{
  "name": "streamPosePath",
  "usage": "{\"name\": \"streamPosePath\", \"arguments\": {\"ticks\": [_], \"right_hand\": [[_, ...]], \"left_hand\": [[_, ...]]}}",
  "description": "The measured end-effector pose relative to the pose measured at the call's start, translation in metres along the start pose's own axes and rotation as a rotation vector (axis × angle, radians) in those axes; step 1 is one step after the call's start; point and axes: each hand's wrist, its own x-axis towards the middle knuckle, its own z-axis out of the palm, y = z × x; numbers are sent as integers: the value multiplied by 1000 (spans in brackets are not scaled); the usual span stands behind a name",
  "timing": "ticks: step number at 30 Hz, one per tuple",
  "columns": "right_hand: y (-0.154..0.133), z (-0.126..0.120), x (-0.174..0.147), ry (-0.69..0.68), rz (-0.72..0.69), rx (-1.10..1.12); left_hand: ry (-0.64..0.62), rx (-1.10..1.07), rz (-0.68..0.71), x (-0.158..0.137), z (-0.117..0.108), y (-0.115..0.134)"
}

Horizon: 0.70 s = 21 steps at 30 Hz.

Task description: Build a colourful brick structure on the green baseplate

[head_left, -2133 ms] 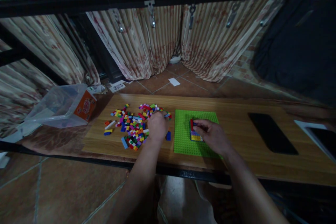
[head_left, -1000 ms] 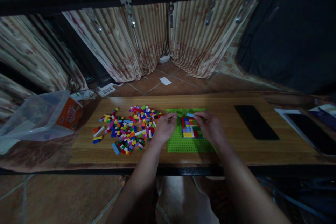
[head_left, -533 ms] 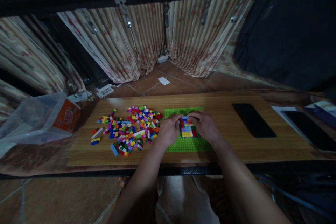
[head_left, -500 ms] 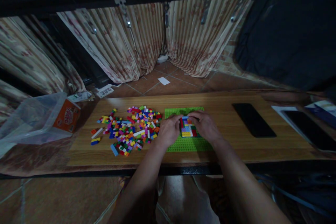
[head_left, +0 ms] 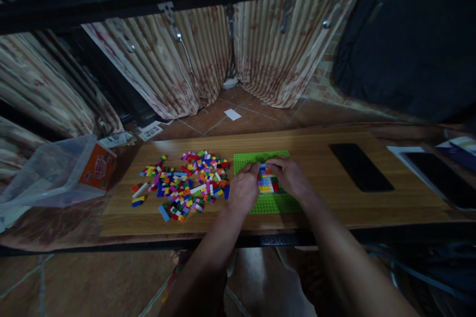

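A green studded baseplate (head_left: pixel 273 204) lies on the wooden board, with a multicoloured block of building bricks (head_left: pixel 268 183) on its middle. My left hand (head_left: pixel 244 187) is closed at the block's left side, covering part of it, its fingertips at the far left corner. From the right, my right hand (head_left: pixel 292 176) bends its fingers in to the far edge, where a light blue brick (head_left: pixel 263 165) shows between the two hands. Both sets of fingers press on the bricks there; the exact contact is too small to make out.
Loose building bricks (head_left: pixel 193 189) are spread over the board's left half. An open clear plastic box (head_left: pixel 55 173) with an orange label stands at the far left. Right of the baseplate lies a black flat slab (head_left: pixel 360 167), and beyond it a dark tablet-like object (head_left: pixel 442 178).
My left hand has shifted slightly right and now covers more of the brick block's left side. The right hand stays nearly in place. The camera view has tilted slightly.
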Motion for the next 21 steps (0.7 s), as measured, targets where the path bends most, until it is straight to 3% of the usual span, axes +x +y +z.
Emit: {"name": "streamPosePath", "arguments": {"ticks": [6,14,18,21], "right_hand": [[-1,3,-1,17,64,13],[5,3,-6,-1,27,-81],[0,-3,-10,55,83,-103],[-4,-10,-10,117,126,-102]], "left_hand": [[-23,76,-60,-3,2,8],[83,-67,-70,-6,5,-1],[197,-152,-198,-3,-17,-28],[163,-187,-278,-9,-39,-59]]}}
